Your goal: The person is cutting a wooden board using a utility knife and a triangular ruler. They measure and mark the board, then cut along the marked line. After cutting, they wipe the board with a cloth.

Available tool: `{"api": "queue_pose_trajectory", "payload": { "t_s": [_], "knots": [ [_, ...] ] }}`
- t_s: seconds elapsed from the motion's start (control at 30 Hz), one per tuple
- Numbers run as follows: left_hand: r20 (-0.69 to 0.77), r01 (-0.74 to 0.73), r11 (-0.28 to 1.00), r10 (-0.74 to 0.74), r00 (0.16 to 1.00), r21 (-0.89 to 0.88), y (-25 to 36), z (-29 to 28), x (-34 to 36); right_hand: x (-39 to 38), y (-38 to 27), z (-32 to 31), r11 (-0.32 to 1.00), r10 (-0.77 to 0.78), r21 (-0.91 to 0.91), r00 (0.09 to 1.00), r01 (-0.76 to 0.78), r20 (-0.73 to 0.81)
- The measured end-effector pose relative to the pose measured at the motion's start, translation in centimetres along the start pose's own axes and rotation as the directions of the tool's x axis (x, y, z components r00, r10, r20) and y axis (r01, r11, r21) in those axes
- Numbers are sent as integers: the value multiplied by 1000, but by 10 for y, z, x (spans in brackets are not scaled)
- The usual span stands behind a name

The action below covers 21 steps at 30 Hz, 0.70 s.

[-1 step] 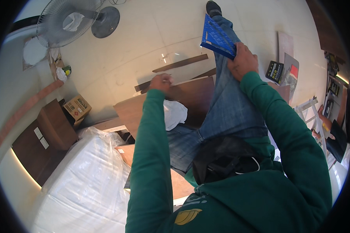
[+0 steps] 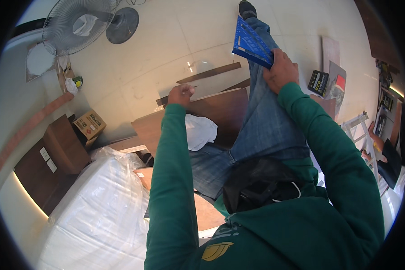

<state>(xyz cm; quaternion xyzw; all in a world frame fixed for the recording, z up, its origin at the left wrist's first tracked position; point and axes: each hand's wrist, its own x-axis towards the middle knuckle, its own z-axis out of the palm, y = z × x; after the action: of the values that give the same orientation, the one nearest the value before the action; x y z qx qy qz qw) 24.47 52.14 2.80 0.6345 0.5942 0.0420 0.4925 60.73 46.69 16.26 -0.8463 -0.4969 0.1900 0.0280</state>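
The blue triangular square (image 2: pixel 252 45) is over the lower part of my stretched-out jeans leg (image 2: pixel 267 117), its thick edge turned toward me. My right hand (image 2: pixel 281 69) has it by the near corner, thumb and fingers pressed together on it. My left hand (image 2: pixel 181 95) is well apart from it, above the far edge of a brown board (image 2: pixel 220 108), fingers curled in toward the thumb. A thin dark tip seems to poke out past them, but it's too small for me to tell whether I'm pinching it.

A white bundle (image 2: pixel 201 132) lies on the board beside my left forearm, and a dark strip (image 2: pixel 209 73) lies on the floor just beyond that hand. Farther out are a black box (image 2: pixel 318 83) to my right, a cardboard carton (image 2: pixel 90 124) to my left, and a fan (image 2: pixel 78 27) at the upper left.
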Motion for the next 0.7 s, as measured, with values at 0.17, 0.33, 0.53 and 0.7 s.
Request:
{"api": "queue_pose_trajectory", "payload": {
  "t_s": [0.17, 0.33, 0.53, 0.7],
  "knots": [
    [-190, 27, 998, -16, 982, 56, 19, -4, -7, 1, 4, 0, 1000, 8, -10, 1000, -8, 13],
    [122, -177, 922, 143, 982, 344, 24, 7, -38, 2, 3, -2, 1000, 6, -10, 1000, -6, 27],
    [-83, -259, 955, 272, 959, 142, 16, 19, -49, 0, 0, -1, 1000, -9, -12, 1000, 9, 15],
    [-9, -170, 968, 174, 985, 186, 22, 15, -38, 1, 3, 1, 1000, -13, -19, 1000, 13, -7]
  ]
}}
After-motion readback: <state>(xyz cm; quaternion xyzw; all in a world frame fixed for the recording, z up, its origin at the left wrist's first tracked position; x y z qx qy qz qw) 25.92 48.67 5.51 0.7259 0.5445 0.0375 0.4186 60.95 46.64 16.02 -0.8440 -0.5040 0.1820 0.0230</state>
